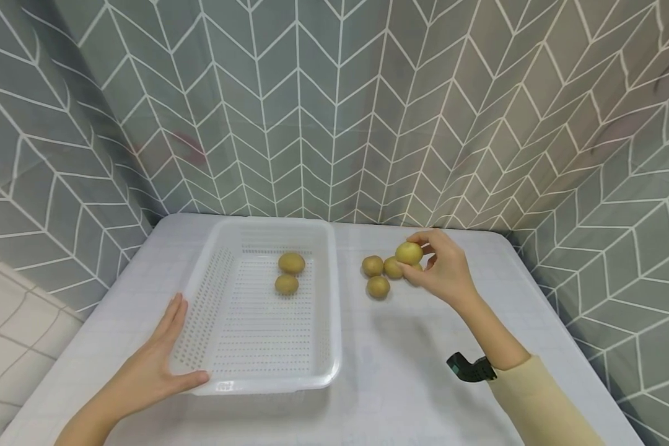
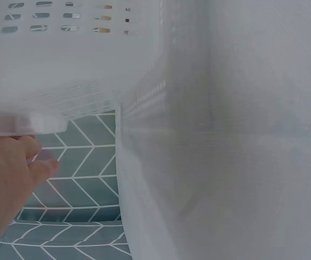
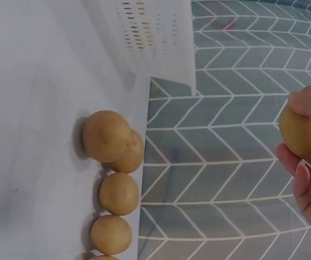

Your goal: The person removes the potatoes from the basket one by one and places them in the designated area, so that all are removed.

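Observation:
My right hand (image 1: 438,265) pinches a yellowish potato (image 1: 409,253) between thumb and fingers, above the table. In the right wrist view that potato (image 3: 302,132) is held up apart from the others. Below and beside it, several potatoes (image 1: 378,287) lie close together on the table, one partly hidden behind the hand. A white perforated plastic basket (image 1: 334,310) stands left of them, with two potatoes (image 1: 288,274) on its floor. My left hand (image 1: 153,365) rests against the basket's front left corner, fingers straight along its left side and thumb at the front rim.
A white cloth (image 1: 390,396) covers the table. Grey-green curtains (image 1: 312,111) with a white chevron pattern hang behind it and at both sides. A dark band (image 1: 471,368) sits at my right wrist. Pale floor tiles (image 1: 11,347) show at the left.

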A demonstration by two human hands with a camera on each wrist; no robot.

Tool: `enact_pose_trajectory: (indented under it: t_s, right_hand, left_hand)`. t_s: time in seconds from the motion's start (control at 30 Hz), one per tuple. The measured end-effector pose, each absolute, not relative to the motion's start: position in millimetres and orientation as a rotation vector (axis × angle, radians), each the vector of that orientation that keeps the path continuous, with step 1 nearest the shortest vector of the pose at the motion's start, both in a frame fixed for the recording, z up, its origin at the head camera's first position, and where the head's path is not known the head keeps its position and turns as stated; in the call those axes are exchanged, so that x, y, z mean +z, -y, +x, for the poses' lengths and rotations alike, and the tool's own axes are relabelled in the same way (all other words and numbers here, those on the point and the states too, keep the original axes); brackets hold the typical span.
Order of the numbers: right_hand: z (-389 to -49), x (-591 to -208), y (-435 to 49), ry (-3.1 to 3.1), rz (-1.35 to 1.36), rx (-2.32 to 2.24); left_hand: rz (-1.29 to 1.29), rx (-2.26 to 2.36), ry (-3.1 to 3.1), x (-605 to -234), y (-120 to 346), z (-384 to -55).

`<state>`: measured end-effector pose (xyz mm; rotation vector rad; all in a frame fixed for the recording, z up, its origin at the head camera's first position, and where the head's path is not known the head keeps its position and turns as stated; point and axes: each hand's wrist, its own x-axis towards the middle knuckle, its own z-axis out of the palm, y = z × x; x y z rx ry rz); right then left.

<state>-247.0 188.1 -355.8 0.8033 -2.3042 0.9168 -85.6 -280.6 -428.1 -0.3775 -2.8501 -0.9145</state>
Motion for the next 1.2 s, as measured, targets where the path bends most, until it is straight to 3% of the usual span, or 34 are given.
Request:
enact_pose_trajectory:
  t_s: [1.2]
  right_hand:
    - [-272,-441,-208,2.948,0.528,0.876]
  left_hand:
    - [-0.383,-0.965,2.832,-427,281,-85]
